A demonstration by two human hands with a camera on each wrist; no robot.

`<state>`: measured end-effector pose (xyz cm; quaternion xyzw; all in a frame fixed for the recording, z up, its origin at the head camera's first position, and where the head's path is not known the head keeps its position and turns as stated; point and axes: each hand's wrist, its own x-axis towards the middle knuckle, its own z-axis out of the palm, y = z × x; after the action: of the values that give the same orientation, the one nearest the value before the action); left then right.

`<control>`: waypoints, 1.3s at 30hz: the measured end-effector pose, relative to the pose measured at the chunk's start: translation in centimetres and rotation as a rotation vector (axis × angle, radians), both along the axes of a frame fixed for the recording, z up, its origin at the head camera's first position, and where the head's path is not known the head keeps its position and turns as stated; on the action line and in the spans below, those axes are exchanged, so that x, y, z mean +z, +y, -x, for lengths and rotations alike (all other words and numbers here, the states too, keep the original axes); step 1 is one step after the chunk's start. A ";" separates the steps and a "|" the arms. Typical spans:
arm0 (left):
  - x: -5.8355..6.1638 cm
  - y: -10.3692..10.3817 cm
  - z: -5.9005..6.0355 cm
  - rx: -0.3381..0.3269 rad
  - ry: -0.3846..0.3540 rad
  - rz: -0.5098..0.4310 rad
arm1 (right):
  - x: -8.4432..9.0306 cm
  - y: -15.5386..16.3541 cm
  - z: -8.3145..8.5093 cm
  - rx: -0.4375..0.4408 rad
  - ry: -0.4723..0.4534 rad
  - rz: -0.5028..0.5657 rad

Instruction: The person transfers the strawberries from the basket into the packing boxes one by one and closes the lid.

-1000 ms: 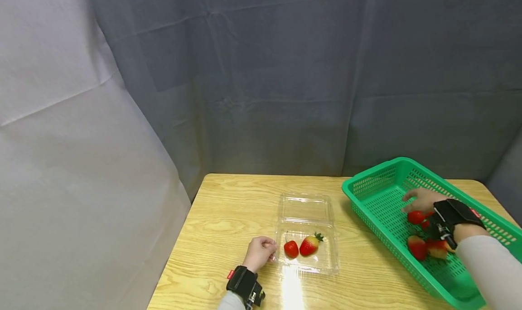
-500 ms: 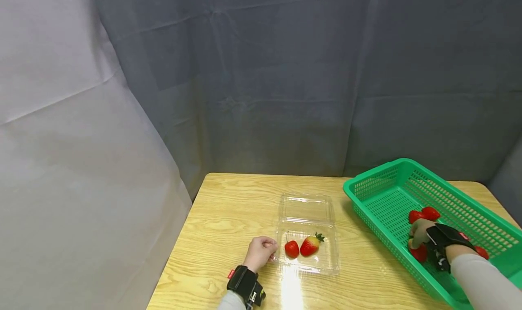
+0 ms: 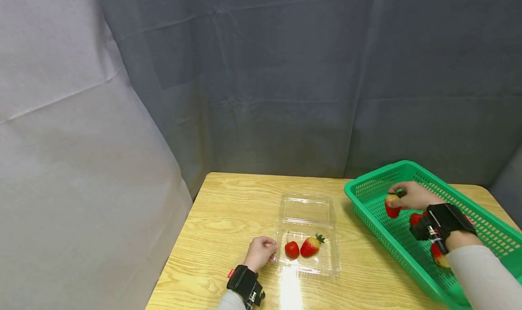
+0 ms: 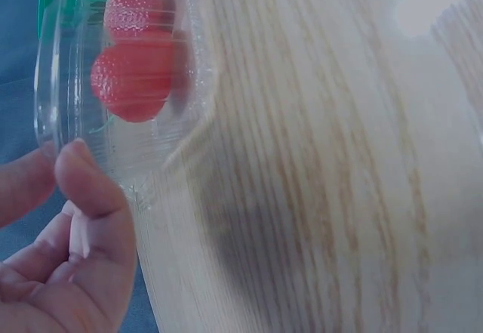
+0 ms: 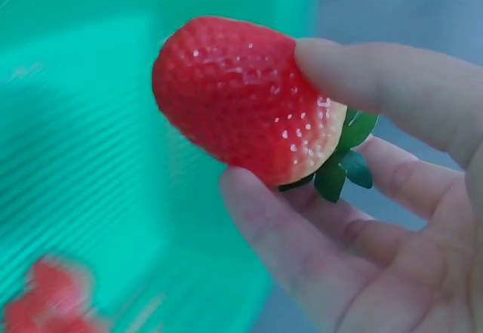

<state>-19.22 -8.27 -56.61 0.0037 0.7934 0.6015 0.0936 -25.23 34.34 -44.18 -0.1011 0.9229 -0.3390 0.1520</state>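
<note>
A large strawberry (image 5: 234, 95) with a pale shoulder and green leaves is pinched between the thumb and fingers of my right hand (image 3: 413, 196), raised over the green basket (image 3: 367, 212). At the left, my left hand (image 3: 260, 252) pinches the rim of a clear plastic clamshell box (image 3: 307, 267) between thumb and fingertip. The lid (image 3: 306, 209) of the box lies folded back, away from me. Inside the box are a small strawberry (image 3: 292, 250) with a thin stem and a bigger strawberry (image 3: 310, 247) with leaves, side by side.
More strawberries (image 3: 439, 255) lie in the basket, partly hidden beneath my right wrist. The basket stands slanted on the right of the wooden table (image 3: 228, 210). Grey cloth (image 3: 277, 83) hangs behind the table, and paler cloth (image 3: 81, 174) hangs at the left.
My right hand has reached down among the basket's strawberries, gripped one and lifted it toward the basket's far left side. My left hand and the clamshell box have stayed in place.
</note>
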 end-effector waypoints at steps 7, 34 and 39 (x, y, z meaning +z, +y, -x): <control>0.0 0.1 0.0 0.002 -0.008 -0.005 | 5.1 -9.3 -0.4 0.171 0.223 0.051; -0.5 -0.1 0.2 -0.006 0.013 -0.004 | -12.1 -21.1 -2.4 0.660 -0.026 -0.371; -0.7 -0.1 0.3 -0.011 0.011 0.001 | -11.2 -20.9 -2.5 0.643 -0.080 -0.288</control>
<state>-19.48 -8.37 -57.29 0.0114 0.7940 0.6007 0.0925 -22.74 13.40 -55.36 -0.3507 0.8755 -0.1438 0.2999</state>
